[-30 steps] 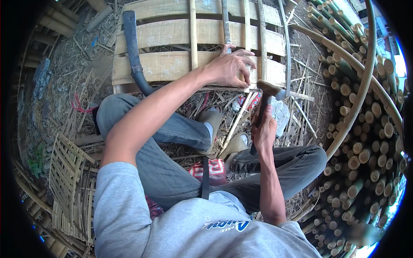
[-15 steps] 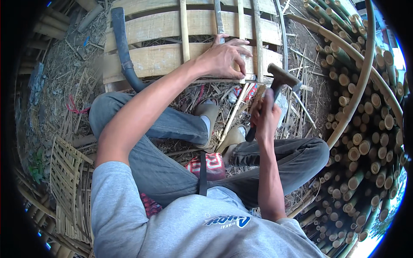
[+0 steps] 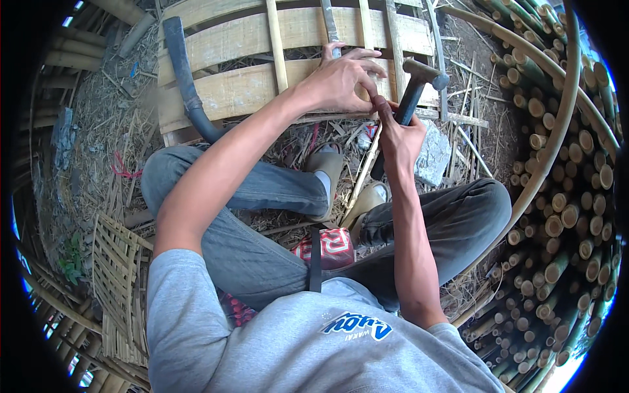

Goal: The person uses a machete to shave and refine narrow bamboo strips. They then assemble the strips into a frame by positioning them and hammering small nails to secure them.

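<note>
My left hand (image 3: 344, 82) lies over the near edge of a slatted wooden panel (image 3: 223, 92). Its thumb and index finger pinch together beside the near end of a thin bamboo strip (image 3: 365, 29), while the other fingers spread across the slats. What the pinch holds is too small or hidden to make out. In my right hand (image 3: 401, 141) is a hammer (image 3: 411, 98), gripped by its dark handle with the metal head up over the panel's right part. The right thumb and fingertips meet the left fingertips at the panel edge.
A dark curved bar (image 3: 185, 78) lies across the panel's left side. Stacked bamboo poles (image 3: 563, 216) fill the right, with a bent pole (image 3: 557, 144) before them. A woven bamboo piece (image 3: 118, 275) is at lower left. A pale block (image 3: 432, 154) sits beyond my right knee.
My right hand has moved up and left with the hammer, bringing its fingertips to the left ones. My left hand stays at about the same place on the panel.
</note>
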`<move>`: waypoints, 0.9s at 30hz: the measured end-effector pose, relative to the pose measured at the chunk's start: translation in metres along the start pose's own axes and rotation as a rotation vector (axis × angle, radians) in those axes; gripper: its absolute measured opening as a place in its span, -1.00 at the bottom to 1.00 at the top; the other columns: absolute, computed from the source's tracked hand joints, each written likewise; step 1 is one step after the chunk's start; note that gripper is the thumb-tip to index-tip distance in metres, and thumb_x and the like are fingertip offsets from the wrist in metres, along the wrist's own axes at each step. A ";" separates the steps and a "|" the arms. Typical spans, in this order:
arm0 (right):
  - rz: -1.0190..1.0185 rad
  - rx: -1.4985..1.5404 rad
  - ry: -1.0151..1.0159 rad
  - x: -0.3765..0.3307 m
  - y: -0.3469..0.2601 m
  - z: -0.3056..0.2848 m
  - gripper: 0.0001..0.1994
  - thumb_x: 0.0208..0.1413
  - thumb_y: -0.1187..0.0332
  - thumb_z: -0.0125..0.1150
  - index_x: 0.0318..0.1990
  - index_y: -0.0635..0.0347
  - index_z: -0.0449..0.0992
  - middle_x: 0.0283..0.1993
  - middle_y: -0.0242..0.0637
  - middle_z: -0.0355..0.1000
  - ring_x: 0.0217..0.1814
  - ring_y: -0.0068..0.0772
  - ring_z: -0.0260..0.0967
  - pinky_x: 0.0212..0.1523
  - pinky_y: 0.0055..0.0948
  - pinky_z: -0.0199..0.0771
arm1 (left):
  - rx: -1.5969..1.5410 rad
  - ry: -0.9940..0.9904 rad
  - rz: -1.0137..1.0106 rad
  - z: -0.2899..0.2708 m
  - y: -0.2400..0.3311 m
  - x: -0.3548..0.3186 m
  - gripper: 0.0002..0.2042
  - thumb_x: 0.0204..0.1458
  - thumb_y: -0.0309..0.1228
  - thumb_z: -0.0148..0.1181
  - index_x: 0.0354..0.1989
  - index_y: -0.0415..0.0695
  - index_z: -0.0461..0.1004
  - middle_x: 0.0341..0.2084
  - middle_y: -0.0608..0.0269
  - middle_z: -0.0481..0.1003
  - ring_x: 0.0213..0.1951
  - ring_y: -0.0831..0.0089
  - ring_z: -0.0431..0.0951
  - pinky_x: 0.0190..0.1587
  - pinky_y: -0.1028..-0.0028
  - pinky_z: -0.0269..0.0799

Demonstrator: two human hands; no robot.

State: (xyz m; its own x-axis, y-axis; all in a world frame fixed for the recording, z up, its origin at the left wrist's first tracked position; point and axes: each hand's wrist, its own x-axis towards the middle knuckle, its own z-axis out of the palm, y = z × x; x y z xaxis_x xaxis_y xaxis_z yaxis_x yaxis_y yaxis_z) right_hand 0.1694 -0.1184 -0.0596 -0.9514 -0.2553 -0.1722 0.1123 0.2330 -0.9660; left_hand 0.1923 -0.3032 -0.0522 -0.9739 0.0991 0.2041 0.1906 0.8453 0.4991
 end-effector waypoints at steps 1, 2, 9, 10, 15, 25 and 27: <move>0.005 -0.005 -0.002 0.000 -0.001 0.000 -0.60 0.05 0.08 0.46 -0.29 0.32 0.62 -0.63 -0.53 0.33 -0.68 -0.76 0.14 -0.68 -0.64 0.01 | 0.016 0.001 -0.001 0.001 0.000 0.000 -0.84 -0.19 -0.07 0.39 -0.45 0.23 0.72 0.12 0.49 0.50 0.40 0.36 0.15 0.38 -0.19 -0.36; -0.001 -0.010 0.011 -0.001 -0.004 -0.001 -0.65 0.08 0.13 0.44 -0.32 0.33 0.63 -0.62 -0.50 0.37 -0.65 -0.75 0.16 -0.64 -0.62 0.06 | 0.010 0.000 -0.005 0.001 -0.001 0.000 -0.84 -0.19 -0.07 0.39 -0.45 0.23 0.72 0.12 0.49 0.50 0.40 0.36 0.15 0.38 -0.19 -0.36; -0.016 -0.010 0.010 0.002 0.004 -0.007 -0.72 0.15 0.23 0.37 -0.37 0.34 0.62 -0.56 -0.39 0.50 -0.60 -0.73 0.23 -0.57 -0.60 0.14 | 0.037 -0.077 0.007 0.007 -0.016 0.003 -0.49 -0.28 0.06 0.46 -0.07 0.27 0.63 0.22 0.45 0.42 0.42 0.38 0.12 0.43 -0.19 -0.39; -0.029 -0.005 0.026 0.001 0.002 -0.007 -0.72 0.16 0.23 0.37 -0.35 0.34 0.62 -0.56 -0.38 0.51 -0.59 -0.73 0.23 -0.57 -0.60 0.15 | 0.023 -0.050 0.001 0.006 -0.015 0.003 -0.35 -0.33 0.10 0.47 0.06 0.26 0.54 0.27 0.45 0.36 0.42 0.40 0.11 0.44 -0.18 -0.38; -0.114 -0.022 0.075 0.001 -0.002 -0.008 -0.73 0.17 0.24 0.35 -0.32 0.34 0.61 -0.55 -0.36 0.53 -0.59 -0.74 0.23 -0.55 -0.59 0.19 | 0.106 0.017 0.022 0.009 -0.012 0.003 0.00 -0.47 0.21 0.51 0.32 0.28 0.30 0.37 0.47 0.22 0.42 0.49 0.12 0.46 -0.14 -0.33; -0.165 -0.065 0.053 0.002 0.008 -0.006 -0.74 0.18 0.26 0.34 -0.34 0.35 0.60 -0.58 -0.38 0.52 -0.58 -0.75 0.22 -0.54 -0.58 0.20 | 0.162 0.042 0.022 0.014 -0.006 0.002 -0.08 -0.44 0.15 0.48 0.28 0.23 0.37 0.35 0.46 0.26 0.41 0.52 0.15 0.46 -0.10 -0.29; -0.166 -0.060 0.052 0.003 0.006 -0.005 -0.74 0.18 0.26 0.34 -0.34 0.35 0.60 -0.58 -0.38 0.52 -0.58 -0.75 0.23 -0.54 -0.58 0.21 | 0.167 0.062 0.034 0.014 -0.007 0.001 -0.15 -0.40 0.08 0.45 0.24 0.22 0.40 0.35 0.46 0.27 0.41 0.52 0.15 0.45 -0.10 -0.29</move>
State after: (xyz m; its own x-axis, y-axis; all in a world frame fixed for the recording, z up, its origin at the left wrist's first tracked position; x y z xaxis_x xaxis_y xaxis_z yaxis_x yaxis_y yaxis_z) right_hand 0.1657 -0.1132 -0.0651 -0.9692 -0.2463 0.0007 -0.0635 0.2472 -0.9669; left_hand 0.1880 -0.3017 -0.0677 -0.9568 0.1006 0.2726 0.1949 0.9181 0.3451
